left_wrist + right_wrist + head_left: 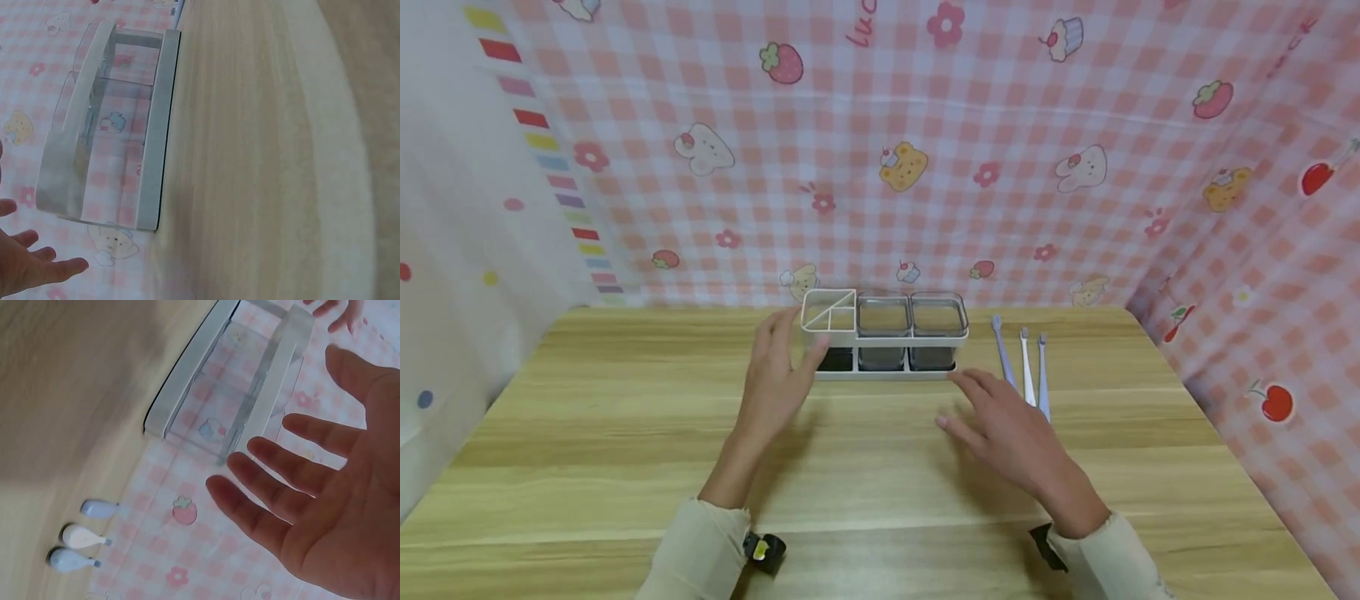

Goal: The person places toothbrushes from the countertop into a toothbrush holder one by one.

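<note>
I've got the left hand (775, 379) at the left end of the organizer rack (883, 333), fingers fairly straight and spread; the fingertips look to be touching its left corner, but from the head view I can't confirm contact, and the left wrist view shows a gap between the fingers (37, 265) and the rack (112, 125). Right hand (1007, 429) hovers flat over the wooden table (625, 433), fingers wide and holding nothing, its tips just short of the rack's right front corner. The rack sits at the back middle of the table, close to the pink checked cloth backdrop (1000, 125), with three clear compartments in a row. Three toothbrushes (1024, 367) lie side by side just right of the rack, heads pointing away, partly behind my right hand.
</note>
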Available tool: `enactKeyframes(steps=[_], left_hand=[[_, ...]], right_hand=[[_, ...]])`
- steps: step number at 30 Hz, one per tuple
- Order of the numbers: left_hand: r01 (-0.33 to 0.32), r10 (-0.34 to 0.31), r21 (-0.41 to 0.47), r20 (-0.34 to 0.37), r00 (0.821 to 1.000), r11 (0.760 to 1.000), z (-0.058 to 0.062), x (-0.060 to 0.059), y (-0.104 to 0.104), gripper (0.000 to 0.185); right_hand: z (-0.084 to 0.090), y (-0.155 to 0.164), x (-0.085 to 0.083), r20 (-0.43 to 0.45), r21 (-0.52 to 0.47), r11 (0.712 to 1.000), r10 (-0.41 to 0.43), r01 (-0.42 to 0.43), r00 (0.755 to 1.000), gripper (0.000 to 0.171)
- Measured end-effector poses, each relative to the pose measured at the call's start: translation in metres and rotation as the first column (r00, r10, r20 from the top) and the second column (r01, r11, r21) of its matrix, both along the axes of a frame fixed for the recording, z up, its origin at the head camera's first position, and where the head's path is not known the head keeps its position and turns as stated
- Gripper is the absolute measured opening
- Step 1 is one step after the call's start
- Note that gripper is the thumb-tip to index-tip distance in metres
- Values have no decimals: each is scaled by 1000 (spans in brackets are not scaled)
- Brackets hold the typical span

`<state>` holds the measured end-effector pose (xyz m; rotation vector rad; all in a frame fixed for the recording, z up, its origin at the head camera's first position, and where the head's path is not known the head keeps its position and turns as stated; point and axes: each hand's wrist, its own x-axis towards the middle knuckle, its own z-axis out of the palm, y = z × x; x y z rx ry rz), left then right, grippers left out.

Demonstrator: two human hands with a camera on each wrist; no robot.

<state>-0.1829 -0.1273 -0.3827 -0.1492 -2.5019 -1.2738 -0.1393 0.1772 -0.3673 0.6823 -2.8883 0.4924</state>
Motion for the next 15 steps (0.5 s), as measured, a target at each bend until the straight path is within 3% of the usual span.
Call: enactKeyframes(steps=[5, 15], left_hand=[[-37, 37, 62, 7, 999, 997, -1, -10, 1, 72], [-18, 13, 94, 52, 999, 995, -3, -21, 6, 74]], right_hand=[[7, 10, -8, 6, -65, 996, -64, 64, 998, 54], [21, 43, -23, 85, -111, 978, -170, 179, 982, 55]])
